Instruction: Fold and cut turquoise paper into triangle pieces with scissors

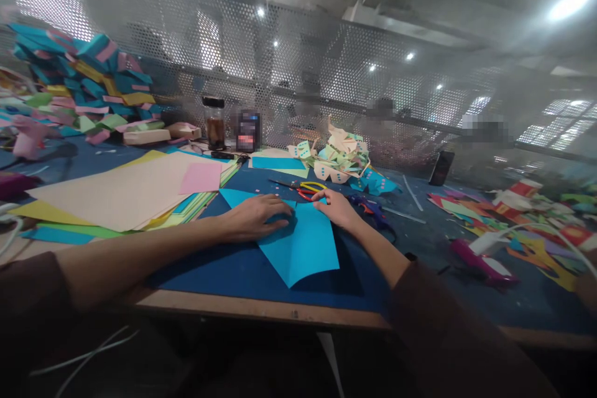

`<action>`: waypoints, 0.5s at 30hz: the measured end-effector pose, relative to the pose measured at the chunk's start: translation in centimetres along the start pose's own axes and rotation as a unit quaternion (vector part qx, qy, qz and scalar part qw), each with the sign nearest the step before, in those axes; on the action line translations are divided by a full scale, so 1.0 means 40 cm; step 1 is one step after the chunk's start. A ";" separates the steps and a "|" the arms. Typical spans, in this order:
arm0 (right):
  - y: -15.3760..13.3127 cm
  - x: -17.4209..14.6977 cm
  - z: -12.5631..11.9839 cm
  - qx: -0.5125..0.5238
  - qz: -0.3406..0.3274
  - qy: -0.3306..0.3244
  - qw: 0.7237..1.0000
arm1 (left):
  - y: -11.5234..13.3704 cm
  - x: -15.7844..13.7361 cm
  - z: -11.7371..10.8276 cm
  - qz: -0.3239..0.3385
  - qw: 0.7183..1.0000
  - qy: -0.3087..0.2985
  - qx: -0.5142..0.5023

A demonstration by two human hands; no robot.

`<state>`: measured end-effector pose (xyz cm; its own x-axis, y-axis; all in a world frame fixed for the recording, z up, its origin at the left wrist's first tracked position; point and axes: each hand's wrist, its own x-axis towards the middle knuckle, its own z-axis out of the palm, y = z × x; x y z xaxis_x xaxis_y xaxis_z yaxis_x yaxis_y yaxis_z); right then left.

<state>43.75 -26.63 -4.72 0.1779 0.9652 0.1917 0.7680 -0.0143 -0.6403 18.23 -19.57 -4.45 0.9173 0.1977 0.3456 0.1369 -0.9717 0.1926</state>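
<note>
The left hand (259,217) lies palm down over the blue paper (310,239), covering much of its left half, so the sheet's full outline and whatever is under the palm cannot be made out. Its thumb stands apart from the fingers, a released grip that rests on the paper. The right hand (340,208) has its fingertips at the sheet's far right edge; their undersides are hidden, so I cannot tell whether that grip pinches it. Both forearms run into dark sleeves (448,323) cut off by the frame, and a screen (248,132) at the back is pixelated. The paper sits at the front middle of the tabletop (205,270), longest from its far left corner to its near right one, with a crease running front to back and one corner pointing at the person. That corner stops short of the wooden edge (261,306). Scissors (298,186) lie just beyond the hands, a paper stack (116,186) crowds the left, and bare surface opens right of the right forearm.
</note>
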 end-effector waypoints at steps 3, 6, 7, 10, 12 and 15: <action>-0.003 -0.003 -0.009 0.023 0.000 -0.021 1.000 | -0.002 -0.003 0.002 0.002 1.000 -0.014 0.001; -0.015 -0.009 -0.023 0.046 -0.016 -0.056 0.997 | -0.005 -0.005 0.004 -0.001 1.000 -0.017 0.002; -0.019 -0.011 -0.027 0.047 -0.022 -0.066 0.996 | -0.006 -0.004 0.005 0.000 1.000 -0.017 0.005; -0.029 -0.016 -0.033 0.039 -0.038 -0.092 0.994 | -0.004 -0.002 0.006 0.005 1.000 -0.021 0.015; -0.033 -0.017 -0.033 0.031 -0.042 -0.106 0.993 | -0.002 0.000 0.005 0.005 0.999 -0.025 0.024; -0.038 -0.018 -0.031 0.018 -0.046 -0.116 0.992 | 0.001 0.003 0.003 0.010 0.999 -0.024 0.033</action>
<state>43.25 -27.63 -2.96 -0.0416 0.9961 0.0773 0.7514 0.0821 -0.6547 18.39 -19.61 -4.52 0.9366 0.1740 0.3042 0.1421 -0.9820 0.1242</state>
